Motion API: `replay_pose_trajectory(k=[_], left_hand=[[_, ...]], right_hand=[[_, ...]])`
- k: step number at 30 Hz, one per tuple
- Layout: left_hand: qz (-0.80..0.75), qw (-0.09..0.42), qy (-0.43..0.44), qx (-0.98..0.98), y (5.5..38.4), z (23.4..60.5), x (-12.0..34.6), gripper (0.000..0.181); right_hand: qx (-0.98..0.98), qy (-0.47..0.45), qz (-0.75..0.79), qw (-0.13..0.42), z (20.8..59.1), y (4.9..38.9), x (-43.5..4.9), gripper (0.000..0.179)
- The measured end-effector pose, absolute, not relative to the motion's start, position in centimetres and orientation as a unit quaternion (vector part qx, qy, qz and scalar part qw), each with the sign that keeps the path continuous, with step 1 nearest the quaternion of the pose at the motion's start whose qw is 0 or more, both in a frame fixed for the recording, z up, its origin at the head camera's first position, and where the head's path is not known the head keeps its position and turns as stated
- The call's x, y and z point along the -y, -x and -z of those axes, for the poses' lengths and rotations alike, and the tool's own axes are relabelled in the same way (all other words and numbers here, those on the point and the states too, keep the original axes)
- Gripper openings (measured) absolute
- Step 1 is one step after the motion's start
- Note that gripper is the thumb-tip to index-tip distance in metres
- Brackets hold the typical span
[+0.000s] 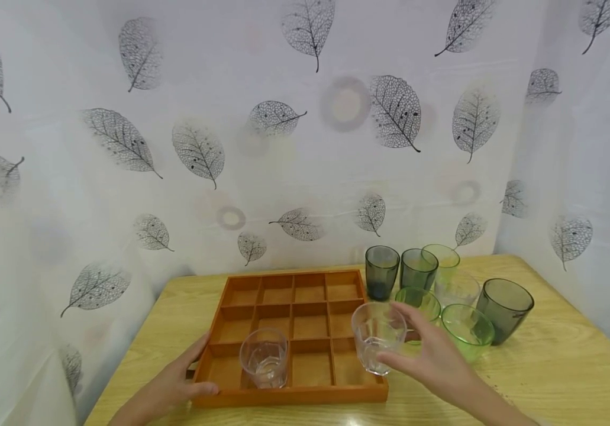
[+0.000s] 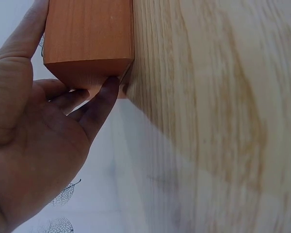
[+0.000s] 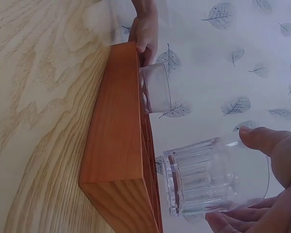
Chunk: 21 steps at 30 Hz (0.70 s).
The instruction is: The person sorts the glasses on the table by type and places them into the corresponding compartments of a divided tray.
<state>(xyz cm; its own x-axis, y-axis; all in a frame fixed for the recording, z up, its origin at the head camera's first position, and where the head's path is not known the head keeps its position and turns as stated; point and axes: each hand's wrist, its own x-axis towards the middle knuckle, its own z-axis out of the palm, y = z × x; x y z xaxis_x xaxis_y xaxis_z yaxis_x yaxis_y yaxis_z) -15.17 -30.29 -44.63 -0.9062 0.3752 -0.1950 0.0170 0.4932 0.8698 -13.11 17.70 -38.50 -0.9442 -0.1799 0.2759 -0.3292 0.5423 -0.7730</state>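
**Holding a clear glass (image 1: 371, 343) in the right hand (image 1: 435, 358), gripping a wooden box (image 1: 291, 395) with the left hand (image 1: 170, 383)**

With the right hand, reaches in from four o'clock and clasps the clear glass by its sides. Sets the thumb toward six o'clock and the fingers toward two, parted about as wide as the glass itself. Holds it nearly upright, base downward, above the front right of the wooden box, about four o'clock from its centre. In the right wrist view, shows a thin gap between base and rim; cannot tell the exact height above the compartments.

With the left hand, grips the box by its front left corner, at eight o'clock. Lays the thumb along the top edge and bends the fingers against the left side wall, with little space between.

Inside the box, at seven o'clock, in the front row and second compartment from the left: another glass (image 1: 264, 364), clear and upright.

On the wooden table (image 1: 549, 355), between two and three o'clock from the box and near the right hand: three dark glasses (image 1: 381, 275), three green glasses (image 1: 470, 349) and one more clear one. Behind, at twelve o'clock: a white leaf-print sheet (image 1: 219, 59).
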Motion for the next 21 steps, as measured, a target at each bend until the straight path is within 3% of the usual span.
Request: replay_pose_trajectory(k=[21], left_hand=[[-0.48,0.177,-0.123,-0.85,14.8,44.6,30.4,0.104]], right_hand=[[0.846,-0.196,-0.495,0.022,38.8,14.7,-11.5,0.088]])
